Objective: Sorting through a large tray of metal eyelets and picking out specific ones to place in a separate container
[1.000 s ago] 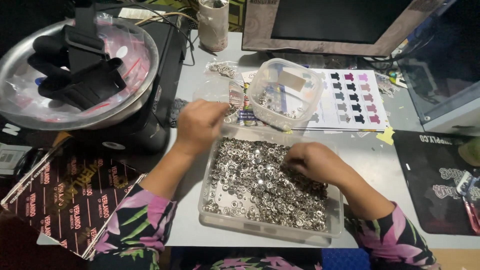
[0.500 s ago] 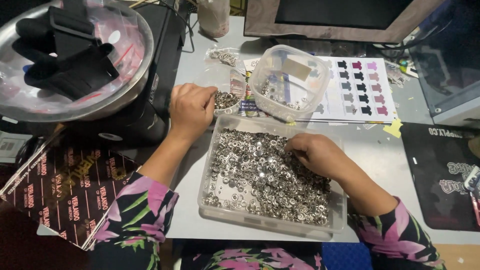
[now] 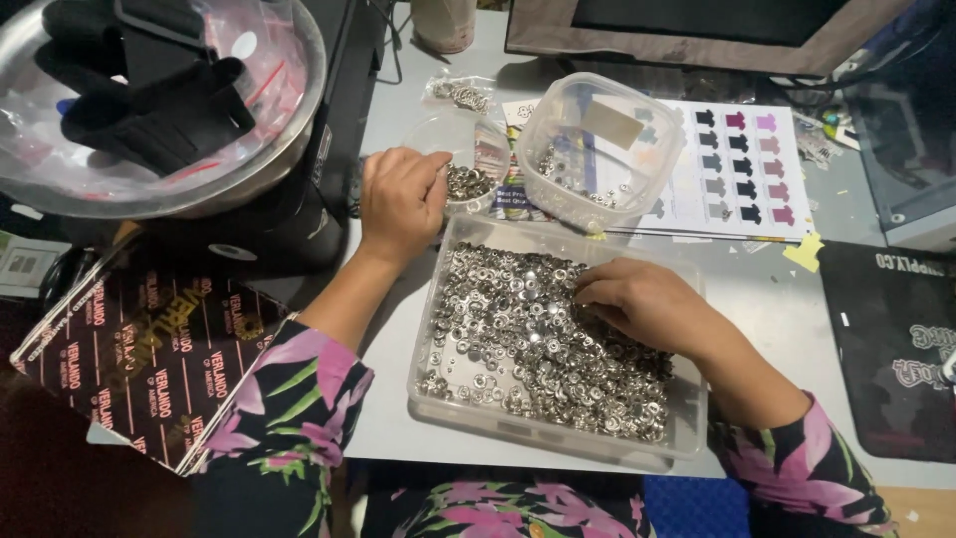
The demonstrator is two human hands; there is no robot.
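Note:
A clear rectangular tray [image 3: 438,309] in front of me is filled with several small silver metal rings and snaps [image 3: 508,339]. My right hand [image 3: 642,299] rests palm down in that pile, fingertips pinched among the pieces. My left hand [image 3: 398,199] is beyond the tray's far left corner, fingers curled at the rim of a small clear round cup [image 3: 468,149] that holds a few silver pieces. Whether either hand has a piece between its fingers is hidden.
A clear square tub [image 3: 597,149] with a few pieces stands behind the tray on a printed colour chart sheet [image 3: 742,169]. A large metal bowl [image 3: 159,100] with black gloves and plastic sits at the left, a dark patterned box [image 3: 149,349] below it, a black mat [image 3: 891,339] at the right.
My left hand has stayed at the small cup, and the right hand has shifted slightly within the pile. The view has dropped a little.

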